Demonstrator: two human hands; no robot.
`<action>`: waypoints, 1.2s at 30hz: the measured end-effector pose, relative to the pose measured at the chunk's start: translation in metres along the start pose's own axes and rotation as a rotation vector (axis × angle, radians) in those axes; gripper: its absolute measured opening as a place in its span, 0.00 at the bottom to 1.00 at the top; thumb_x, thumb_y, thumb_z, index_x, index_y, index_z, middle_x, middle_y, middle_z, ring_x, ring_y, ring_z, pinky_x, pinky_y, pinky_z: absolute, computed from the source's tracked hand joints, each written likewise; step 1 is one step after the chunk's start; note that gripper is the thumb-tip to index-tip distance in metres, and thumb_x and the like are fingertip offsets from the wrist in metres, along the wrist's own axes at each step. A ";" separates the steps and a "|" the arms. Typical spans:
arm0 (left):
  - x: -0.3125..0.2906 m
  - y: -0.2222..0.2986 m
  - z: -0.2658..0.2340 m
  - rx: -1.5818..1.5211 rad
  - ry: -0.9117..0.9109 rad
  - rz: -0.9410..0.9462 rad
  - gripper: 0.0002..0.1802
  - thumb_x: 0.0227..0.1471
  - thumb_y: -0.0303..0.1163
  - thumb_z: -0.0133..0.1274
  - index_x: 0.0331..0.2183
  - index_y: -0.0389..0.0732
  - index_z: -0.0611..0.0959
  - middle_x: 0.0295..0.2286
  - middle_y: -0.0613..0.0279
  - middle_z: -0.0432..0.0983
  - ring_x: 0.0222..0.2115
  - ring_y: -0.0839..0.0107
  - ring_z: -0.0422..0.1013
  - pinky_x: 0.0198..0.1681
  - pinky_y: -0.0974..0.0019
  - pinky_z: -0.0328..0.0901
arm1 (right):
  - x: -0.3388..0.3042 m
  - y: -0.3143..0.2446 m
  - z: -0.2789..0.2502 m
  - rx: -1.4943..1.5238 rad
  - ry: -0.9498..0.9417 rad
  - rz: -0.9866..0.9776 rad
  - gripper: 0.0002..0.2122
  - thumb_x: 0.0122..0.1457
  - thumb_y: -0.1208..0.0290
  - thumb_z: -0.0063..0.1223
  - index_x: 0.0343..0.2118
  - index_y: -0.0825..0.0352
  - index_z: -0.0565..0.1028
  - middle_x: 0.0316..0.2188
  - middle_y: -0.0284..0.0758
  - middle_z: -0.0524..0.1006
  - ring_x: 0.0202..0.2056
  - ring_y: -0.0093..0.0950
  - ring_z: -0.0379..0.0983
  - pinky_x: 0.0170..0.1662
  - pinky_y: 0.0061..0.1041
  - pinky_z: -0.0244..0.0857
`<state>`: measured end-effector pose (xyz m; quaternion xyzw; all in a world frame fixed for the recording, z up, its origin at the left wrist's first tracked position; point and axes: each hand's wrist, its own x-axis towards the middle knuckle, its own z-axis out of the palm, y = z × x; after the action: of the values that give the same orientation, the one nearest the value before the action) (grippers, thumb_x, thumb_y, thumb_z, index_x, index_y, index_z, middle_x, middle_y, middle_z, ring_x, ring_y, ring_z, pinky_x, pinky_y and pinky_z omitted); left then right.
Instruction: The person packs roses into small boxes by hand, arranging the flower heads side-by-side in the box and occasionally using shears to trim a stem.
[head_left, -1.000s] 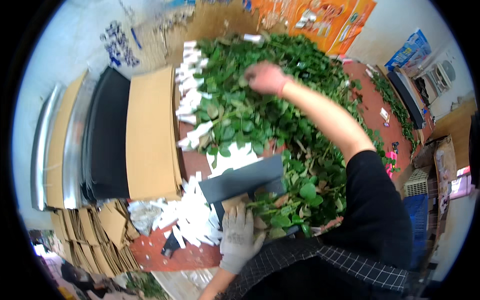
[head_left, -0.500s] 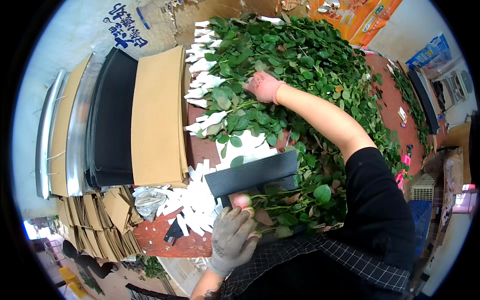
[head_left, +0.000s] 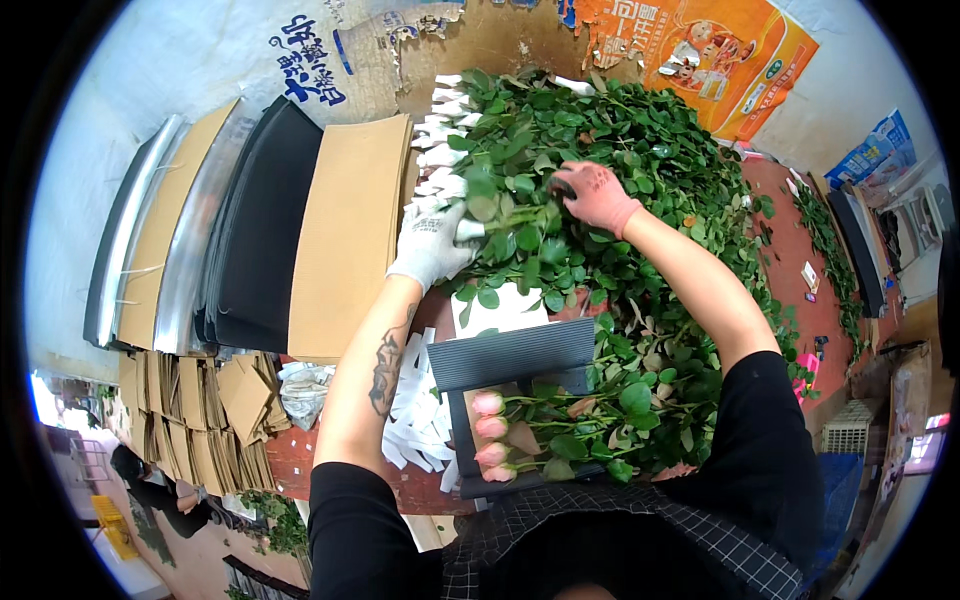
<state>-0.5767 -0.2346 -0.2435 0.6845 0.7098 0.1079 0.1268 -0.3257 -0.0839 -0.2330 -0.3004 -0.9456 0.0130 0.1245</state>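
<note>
A big pile of leafy rose stems (head_left: 640, 150) lies across the far side of the table, its flower heads in white sleeves (head_left: 440, 158) lined up at the left. My left hand (head_left: 432, 245), in a grey-white glove, closes around one sleeved rose (head_left: 468, 230) at the pile's near left corner. My right hand (head_left: 597, 197), in a pink glove, curls over stems among the leaves; its fingertips are partly hidden. Closer to me, several pink roses (head_left: 491, 427) lie with heads in a column on a dark board, below a ribbed black flap (head_left: 510, 352).
White paper strips (head_left: 415, 430) lie scattered left of the pink roses, near a crumpled plastic bag (head_left: 303, 393). Tall cardboard sheets (head_left: 350, 240) and black sheets (head_left: 265, 240) stand at the left, above folded cardboard pieces (head_left: 195, 420). White paper (head_left: 500, 310) lies behind the flap.
My left hand has left the pink roses and reached forward to the sleeved rose. My right hand remains over the pile's stems. The whole view has shifted slightly, uncovering the pink rose heads.
</note>
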 end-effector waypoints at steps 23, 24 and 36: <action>-0.060 0.003 0.019 -0.265 -0.196 0.162 0.31 0.42 0.48 0.58 0.47 0.41 0.78 0.40 0.47 0.77 0.43 0.54 0.74 0.49 0.59 0.66 | 0.072 -0.051 -0.015 -0.243 -0.199 0.009 0.16 0.52 0.72 0.47 0.46 0.61 0.73 0.43 0.43 0.72 0.42 0.38 0.75 0.41 0.34 0.72; -0.059 0.000 0.012 -0.213 -0.145 0.172 0.32 0.41 0.48 0.57 0.47 0.42 0.78 0.40 0.46 0.77 0.42 0.53 0.73 0.49 0.58 0.66 | 0.076 -0.053 -0.056 -0.184 -0.023 0.058 0.16 0.54 0.69 0.47 0.47 0.60 0.73 0.46 0.43 0.71 0.46 0.37 0.73 0.42 0.34 0.72; -0.011 -0.018 0.049 -0.139 -0.124 -0.066 0.28 0.43 0.48 0.53 0.47 0.47 0.78 0.42 0.49 0.77 0.45 0.53 0.72 0.51 0.55 0.64 | -0.069 0.146 -0.541 0.962 1.279 -0.213 0.04 0.56 0.77 0.51 0.33 0.61 0.73 0.26 0.31 0.74 0.25 0.27 0.73 0.29 0.29 0.71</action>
<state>-0.5774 -0.2470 -0.2954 0.6555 0.7137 0.1099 0.2210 -0.0569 -0.0310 0.2606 -0.0713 -0.6058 0.2324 0.7576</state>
